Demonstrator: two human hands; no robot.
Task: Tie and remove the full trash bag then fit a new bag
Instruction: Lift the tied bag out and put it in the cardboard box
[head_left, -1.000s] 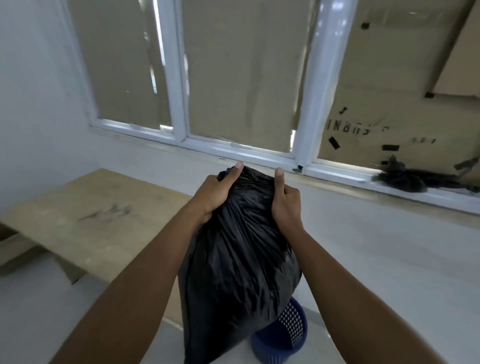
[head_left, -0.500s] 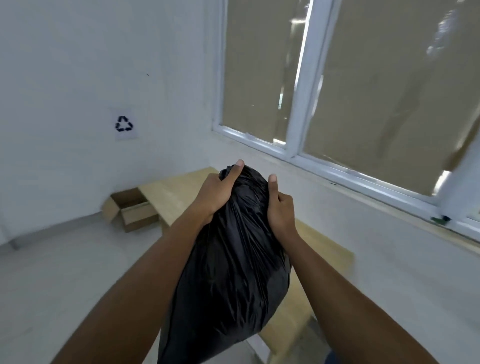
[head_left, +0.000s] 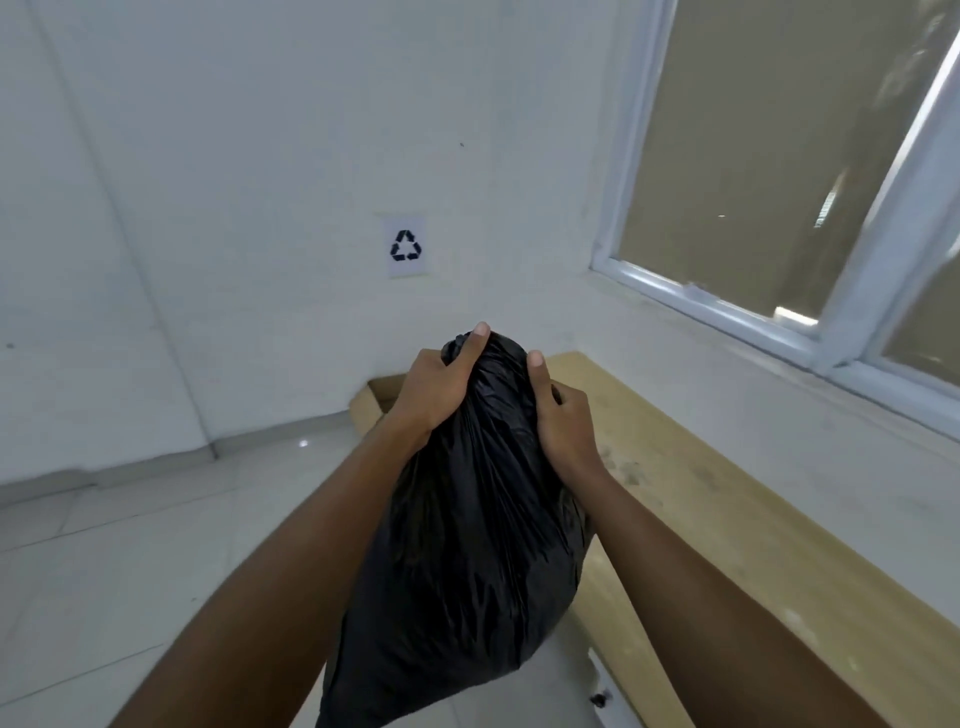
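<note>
A full black trash bag (head_left: 467, 545) hangs in the air in front of me, its gathered neck at the top. My left hand (head_left: 436, 389) grips the neck from the left, thumb up along the plastic. My right hand (head_left: 563, 421) grips it from the right. Both arms reach forward around the bag. The trash bin is out of view.
A long wooden bench (head_left: 727, 519) runs along the wall under the window (head_left: 779, 156) on the right. An open cardboard box (head_left: 371, 402) sits on the floor behind my hands. A recycling sign (head_left: 406, 247) is on the white wall. Pale floor tiles (head_left: 130, 571) spread to the left.
My view has swung left, from the window and blue bin toward the corner with the recycling sign. The bag has travelled with me, both hands holding its neck the same way.
</note>
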